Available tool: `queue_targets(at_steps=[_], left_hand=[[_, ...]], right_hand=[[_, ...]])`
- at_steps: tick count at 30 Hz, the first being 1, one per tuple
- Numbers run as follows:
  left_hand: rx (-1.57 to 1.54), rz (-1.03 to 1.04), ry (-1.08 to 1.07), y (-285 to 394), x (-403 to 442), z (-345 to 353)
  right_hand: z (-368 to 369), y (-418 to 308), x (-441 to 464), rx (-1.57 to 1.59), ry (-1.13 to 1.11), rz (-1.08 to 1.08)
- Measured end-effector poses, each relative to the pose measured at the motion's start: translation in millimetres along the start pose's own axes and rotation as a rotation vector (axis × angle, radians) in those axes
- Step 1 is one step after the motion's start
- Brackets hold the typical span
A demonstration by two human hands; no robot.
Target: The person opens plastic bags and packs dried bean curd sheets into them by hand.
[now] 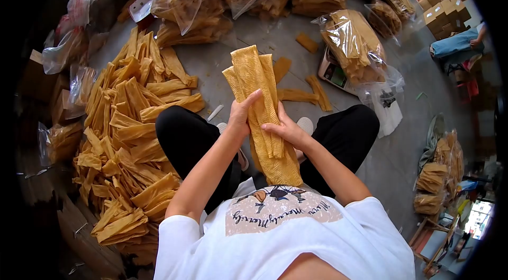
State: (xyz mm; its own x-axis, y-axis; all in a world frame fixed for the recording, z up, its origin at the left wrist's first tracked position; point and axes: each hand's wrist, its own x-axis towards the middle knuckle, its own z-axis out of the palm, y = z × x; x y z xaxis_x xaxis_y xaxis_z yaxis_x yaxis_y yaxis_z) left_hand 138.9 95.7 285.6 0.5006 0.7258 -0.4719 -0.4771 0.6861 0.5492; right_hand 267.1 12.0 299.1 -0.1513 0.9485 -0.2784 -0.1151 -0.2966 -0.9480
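Note:
A bundle of long, flat, yellow-brown wrinkled strips (pixel 259 105), which look like dried tofu skin, is held upright between my knees. My left hand (pixel 242 113) is closed around its left side, thumb on the front face. Lower down, my right hand (pixel 287 127) grips the right side, its thumb across the front strip. The bundle's lower end reaches my shirt. On the floor to the left lies a large heap of similar loose strips (pixel 132 121). Several stray strips (pixel 299 96) lie on the floor ahead of the bundle.
A clear bag of strips (pixel 353 47) rests on a scale (pixel 333 72) at the front right. Several filled plastic bags (pixel 196 2) line the back. Cardboard boxes (pixel 444 7) and part of another person (pixel 457 43) appear at far right. More strips (pixel 431 182) are stacked at lower right.

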Motion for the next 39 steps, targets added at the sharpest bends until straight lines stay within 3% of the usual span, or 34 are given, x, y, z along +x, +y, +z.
queue_targets(at_steps=[5, 10, 14, 18, 22, 27, 29, 30, 33, 37, 39], left_hand=[[0.17, 0.132, 0.011, 3, 13, 48], [0.23, 0.17, -0.239, 16, 26, 141], [0.261, 0.261, -0.511, 3, 32, 228], [0.467, 0.207, -0.779, -30, 42, 292], [0.8, -0.071, -0.931, -89, 81, 312], [0.958, -0.095, -0.928, -173, 143, 280], [1.362, 0.339, -0.756, -190, 158, 275], [1.363, 0.333, -0.76, -196, 165, 278], [1.551, 0.739, -0.628, -209, 171, 290], [1.732, 0.956, -0.484, -224, 168, 318], [1.793, 0.938, -0.505, -229, 187, 320]], right_hand=[[-12, -8, -3, -0.024, 0.186, -0.111], [-59, -80, -29, 0.084, 0.39, -0.234], [-124, -144, -85, -0.248, 0.496, -0.419], [-170, -181, -161, -0.291, 0.692, -0.281], [-226, -138, -217, -0.37, 0.812, -0.322], [-258, -43, -251, -0.071, 0.903, -0.07], [-265, -14, -258, 0.029, 0.931, -0.021], [-268, -5, -261, 0.12, 0.952, 0.033], [-279, 13, -260, 0.241, 0.928, 0.094], [-291, 8, -241, 0.204, 0.873, 0.14], [-302, 4, -229, 0.071, 0.819, 0.142]])
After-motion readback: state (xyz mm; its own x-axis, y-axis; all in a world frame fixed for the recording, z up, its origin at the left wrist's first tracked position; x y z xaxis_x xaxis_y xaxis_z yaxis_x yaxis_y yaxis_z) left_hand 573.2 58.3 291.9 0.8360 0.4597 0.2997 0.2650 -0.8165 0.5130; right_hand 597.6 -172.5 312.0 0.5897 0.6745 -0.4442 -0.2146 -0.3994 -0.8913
